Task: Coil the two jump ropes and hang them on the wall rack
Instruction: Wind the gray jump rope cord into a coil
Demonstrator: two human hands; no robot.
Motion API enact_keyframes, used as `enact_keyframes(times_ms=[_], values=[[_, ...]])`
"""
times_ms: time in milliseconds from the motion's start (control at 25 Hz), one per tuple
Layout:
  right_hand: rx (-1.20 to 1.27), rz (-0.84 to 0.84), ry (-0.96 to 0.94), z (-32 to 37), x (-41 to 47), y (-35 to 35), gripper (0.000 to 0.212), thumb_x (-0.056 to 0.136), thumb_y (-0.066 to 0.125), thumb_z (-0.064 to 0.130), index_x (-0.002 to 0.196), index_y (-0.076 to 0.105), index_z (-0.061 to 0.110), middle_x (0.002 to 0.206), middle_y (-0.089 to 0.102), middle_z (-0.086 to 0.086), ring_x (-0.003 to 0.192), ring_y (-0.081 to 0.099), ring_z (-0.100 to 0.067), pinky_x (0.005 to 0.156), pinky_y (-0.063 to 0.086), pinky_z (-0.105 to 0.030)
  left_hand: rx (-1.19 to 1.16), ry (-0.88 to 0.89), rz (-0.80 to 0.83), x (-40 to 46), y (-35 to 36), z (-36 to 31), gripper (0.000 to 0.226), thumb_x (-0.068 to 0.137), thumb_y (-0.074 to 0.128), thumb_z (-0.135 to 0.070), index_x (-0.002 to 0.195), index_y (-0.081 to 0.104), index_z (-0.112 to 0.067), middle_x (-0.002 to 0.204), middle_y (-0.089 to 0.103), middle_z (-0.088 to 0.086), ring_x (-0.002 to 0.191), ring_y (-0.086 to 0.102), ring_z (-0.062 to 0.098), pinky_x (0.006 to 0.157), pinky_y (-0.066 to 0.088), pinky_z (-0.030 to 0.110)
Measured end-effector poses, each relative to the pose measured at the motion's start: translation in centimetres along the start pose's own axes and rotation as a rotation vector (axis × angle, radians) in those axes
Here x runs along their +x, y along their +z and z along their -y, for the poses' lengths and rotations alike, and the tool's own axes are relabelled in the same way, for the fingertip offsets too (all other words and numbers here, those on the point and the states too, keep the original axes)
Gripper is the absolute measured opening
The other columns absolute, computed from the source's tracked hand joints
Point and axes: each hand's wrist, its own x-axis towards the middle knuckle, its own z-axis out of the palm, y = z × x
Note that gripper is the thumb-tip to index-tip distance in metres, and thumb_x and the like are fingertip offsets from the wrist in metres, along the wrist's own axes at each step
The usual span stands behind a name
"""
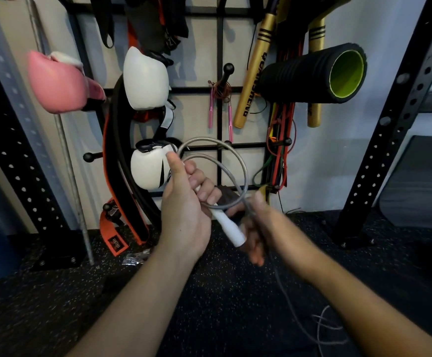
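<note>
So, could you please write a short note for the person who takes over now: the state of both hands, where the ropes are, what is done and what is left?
Left hand: grips the white handle and the first loops of the grey cable jump rope.
Right hand: blurred, holds the same cable just below the loops.
The rest of the cable lies loose on the black speckled floor.
Done: the pink-handled jump rope already hangs on a peg of the black wall rack.
Left: finish coiling, then hang the grey rope.

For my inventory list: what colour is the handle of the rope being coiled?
White handle, with a grey rope; seen in the head view.
</note>
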Motion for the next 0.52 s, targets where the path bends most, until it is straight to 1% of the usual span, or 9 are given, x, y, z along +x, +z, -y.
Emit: enact_keyframes(times_ms=[40, 80, 160, 200, 280, 360, 400, 440, 520], values=[[0.043, -0.023, -0.041, 0.1, -0.1, 1.5, 0.06, 0.091, 0.033, 0.077, 0.112, 0.066, 0.033, 0.068, 0.061, -0.002, 0.051, 0.053, -0.019, 0.045, 0.042, -0.027, -0.013, 0.038, -0.023, -0.3, 0.3, 0.4, 0.044, 0.1, 0.044, -0.057, 0.078, 0.047, -0.019, 0.059, 0.03, -0.007, 0.046, 0.029, 0.007, 0.044, 0.034, 0.021], [0.114, -0.079, -0.078, 0.3, 0.0, 2.8, 0.055, 0.09, 0.04, 0.071, 0.114, 0.065, 0.029, 0.064, 0.058, -0.002, 0.05, 0.049, -0.016, 0.042, 0.037, -0.024, -0.014, 0.067, -0.03, -0.7, 0.4, 0.8, 0.043, 0.101, 0.042, -0.055, 0.079, 0.046, -0.018, 0.06, 0.031, -0.007, 0.047, 0.032, 0.008, 0.046, 0.038, 0.022], [0.25, -0.248, -0.11, 0.8, 0.5, 3.8, 0.054, 0.087, 0.053, 0.062, 0.111, 0.066, 0.016, 0.06, 0.051, 0.003, 0.048, 0.042, -0.01, 0.041, 0.031, -0.021, 0.03, 0.117, 0.006, -1.0, 0.4, 1.5, 0.039, 0.1, 0.045, -0.052, 0.084, 0.046, -0.016, 0.063, 0.039, -0.006, 0.053, 0.043, 0.009, 0.055, 0.047, 0.025], [0.264, -0.313, -0.114, 1.0, 0.8, 3.7, 0.053, 0.085, 0.057, 0.059, 0.108, 0.068, 0.012, 0.059, 0.05, 0.004, 0.047, 0.041, -0.008, 0.041, 0.031, -0.021, 0.099, 0.14, 0.034, -1.0, 0.1, 1.6, 0.037, 0.098, 0.048, -0.05, 0.086, 0.049, -0.015, 0.066, 0.045, -0.005, 0.058, 0.049, 0.011, 0.061, 0.052, 0.027], [0.178, -0.348, -0.139, 1.3, 1.3, 2.5, 0.048, 0.089, 0.061, 0.055, 0.102, 0.071, 0.01, 0.059, 0.05, 0.003, 0.047, 0.041, -0.009, 0.041, 0.032, -0.022, 0.281, 0.135, 0.092, -0.4, -0.8, 1.1, 0.031, 0.097, 0.055, -0.044, 0.091, 0.056, -0.013, 0.071, 0.059, -0.002, 0.069, 0.062, 0.015, 0.072, 0.057, 0.029], [0.005, -0.297, -0.158, 1.6, 1.6, 0.4, 0.036, 0.097, 0.062, 0.043, 0.095, 0.069, 0.008, 0.058, 0.05, 0.003, 0.049, 0.041, -0.013, 0.044, 0.033, -0.028, 0.465, 0.074, 0.161, 0.8, -1.8, -0.6, 0.024, 0.094, 0.064, -0.033, 0.102, 0.064, -0.01, 0.084, 0.072, 0.002, 0.084, 0.072, 0.022, 0.074, 0.059, 0.029], [-0.107, -0.251, -0.152, 1.9, 1.6, -0.7, 0.029, 0.099, 0.062, 0.038, 0.092, 0.067, 0.01, 0.059, 0.05, 0.004, 0.05, 0.041, -0.014, 0.046, 0.034, -0.03, 0.588, 0.066, 0.189, 1.4, -2.3, -1.8, 0.029, 0.09, 0.07, -0.028, 0.114, 0.064, -0.012, 0.095, 0.075, 0.004, 0.092, 0.074, 0.024, 0.073, 0.059, 0.027], [-0.231, -0.178, -0.139, 2.1, 1.6, -1.6, 0.023, 0.1, 0.06, 0.035, 0.089, 0.066, 0.017, 0.06, 0.052, 0.005, 0.051, 0.043, -0.013, 0.048, 0.035, -0.029, 0.766, 0.084, 0.232, 1.8, -2.7, -3.2, 0.042, 0.086, 0.076, -0.026, 0.125, 0.061, -0.018, 0.108, 0.075, 0.002, 0.1, 0.074, 0.019, 0.075, 0.058, 0.024], [-0.458, 0.031, -0.087, 2.5, 1.2, -2.4, 0.016, 0.102, 0.056, 0.037, 0.088, 0.062, 0.032, 0.068, 0.054, 0.009, 0.052, 0.045, -0.001, 0.052, 0.037, -0.019, 1.238, 0.193, 0.408, 2.2, -2.9, -5.8, 0.066, 0.077, 0.084, -0.04, 0.135, 0.055, -0.033, 0.125, 0.068, -0.013, 0.116, 0.063, 0.0, 0.09, 0.052, 0.023]])
